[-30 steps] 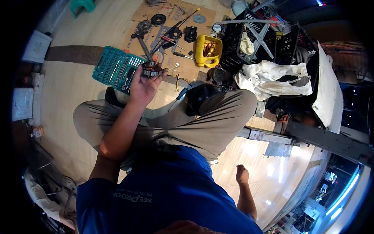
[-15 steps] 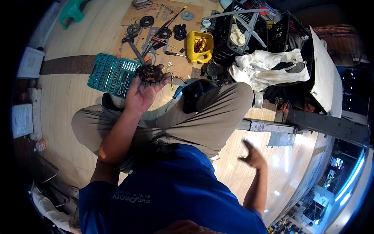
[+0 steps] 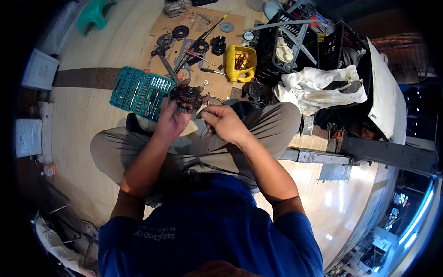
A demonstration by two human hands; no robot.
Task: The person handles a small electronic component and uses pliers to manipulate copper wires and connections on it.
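Note:
In my left hand (image 3: 171, 121), palm up, rests a round copper-wound motor part (image 3: 187, 98) with a dark hub, my fingers curled round its edge. Just right of it is my right hand (image 3: 225, 123), thumb and forefinger pinched together; whatever they hold, if anything, is too small to make out. Beyond my left hand lies an opened green socket set (image 3: 138, 94). Past the motor part, a screwdriver with a dark handle (image 3: 208, 70) and a hammer-like tool with a long handle (image 3: 167, 67) lie on a cardboard sheet (image 3: 157, 28).
A cut yellow jug (image 3: 234, 74) holds copper-coloured screws or similar bits. Black crates (image 3: 265, 57) stand at the far right, with a white cloth (image 3: 314, 85) before them. Metal rings (image 3: 180, 32) and other dark parts lie on the cardboard. A green stool (image 3: 94, 17) stands far left.
My right hand has come in from the lower right, where its fingers were spread, and is now pinched beside the motor part. The left hand still holds that part.

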